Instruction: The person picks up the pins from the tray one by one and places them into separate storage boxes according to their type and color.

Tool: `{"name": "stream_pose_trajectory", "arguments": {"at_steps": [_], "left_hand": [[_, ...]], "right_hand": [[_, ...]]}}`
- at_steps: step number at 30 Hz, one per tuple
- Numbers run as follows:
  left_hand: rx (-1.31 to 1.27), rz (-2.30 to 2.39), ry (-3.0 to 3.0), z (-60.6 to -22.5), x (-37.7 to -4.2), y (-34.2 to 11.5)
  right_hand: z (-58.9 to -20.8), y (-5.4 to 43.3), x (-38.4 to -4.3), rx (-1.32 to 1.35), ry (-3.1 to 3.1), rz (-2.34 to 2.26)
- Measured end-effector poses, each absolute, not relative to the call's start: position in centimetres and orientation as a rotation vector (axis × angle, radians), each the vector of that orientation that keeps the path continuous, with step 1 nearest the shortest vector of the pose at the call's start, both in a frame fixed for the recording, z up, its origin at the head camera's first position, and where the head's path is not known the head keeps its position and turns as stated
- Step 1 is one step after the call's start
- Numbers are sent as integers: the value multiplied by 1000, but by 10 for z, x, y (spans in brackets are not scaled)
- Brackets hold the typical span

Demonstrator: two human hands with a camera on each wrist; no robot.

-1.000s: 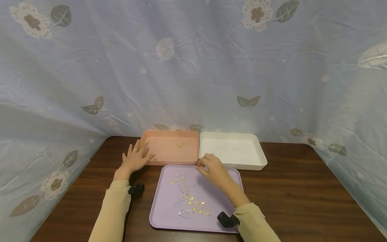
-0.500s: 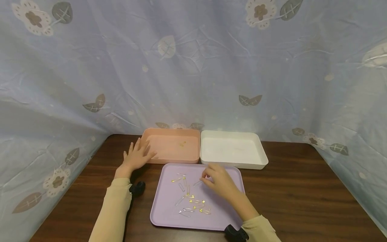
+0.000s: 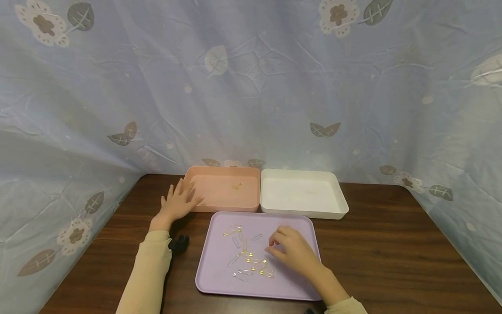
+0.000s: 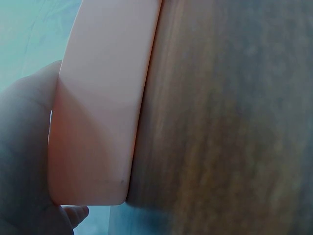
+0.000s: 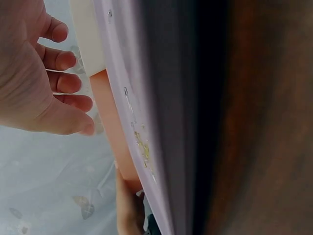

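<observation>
My left hand [image 3: 176,204] lies with spread fingers on the left rim of the pink tray [image 3: 223,209]; the left wrist view shows it against the tray's wall. Above the right part of the lilac tray [image 3: 290,279] hovers my right hand [image 3: 293,249], fingers loosely bent and thumb apart. Nothing shows between them in the right wrist view. Left of the right fingertips lies a silver safety pin [image 3: 256,237]. Several more safety pins, some silver and some with yellow heads, are scattered over the lilac tray, among them a yellow-headed safety pin [image 3: 266,274].
A white tray [image 3: 304,214] stands beside the pink one, behind the lilac tray. Small yellowish pins [image 3: 237,186] lie in the pink tray. The brown wooden table [image 3: 396,253] is bordered by a patterned curtain [image 3: 251,109] at the back and sides.
My right hand has drawn back from the lilac tray's far edge toward the near right, uncovering the silver safety pin. The left hand keeps its place on the pink tray.
</observation>
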State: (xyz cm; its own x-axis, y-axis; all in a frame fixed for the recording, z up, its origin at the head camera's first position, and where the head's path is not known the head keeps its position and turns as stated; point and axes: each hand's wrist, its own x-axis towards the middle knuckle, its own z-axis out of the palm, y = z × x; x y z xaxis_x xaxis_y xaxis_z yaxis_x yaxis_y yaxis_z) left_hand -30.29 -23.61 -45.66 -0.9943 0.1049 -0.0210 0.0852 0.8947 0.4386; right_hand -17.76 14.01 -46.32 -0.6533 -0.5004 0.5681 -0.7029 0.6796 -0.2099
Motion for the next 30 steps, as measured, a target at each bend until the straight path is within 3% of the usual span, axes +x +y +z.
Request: {"name": "stream_pose_trajectory", "arguments": {"at_steps": [30], "left_hand": [[153, 700, 3017, -457, -304, -238]], "right_hand": [[-461, 154, -166, 1102, -2750, 601]]}}
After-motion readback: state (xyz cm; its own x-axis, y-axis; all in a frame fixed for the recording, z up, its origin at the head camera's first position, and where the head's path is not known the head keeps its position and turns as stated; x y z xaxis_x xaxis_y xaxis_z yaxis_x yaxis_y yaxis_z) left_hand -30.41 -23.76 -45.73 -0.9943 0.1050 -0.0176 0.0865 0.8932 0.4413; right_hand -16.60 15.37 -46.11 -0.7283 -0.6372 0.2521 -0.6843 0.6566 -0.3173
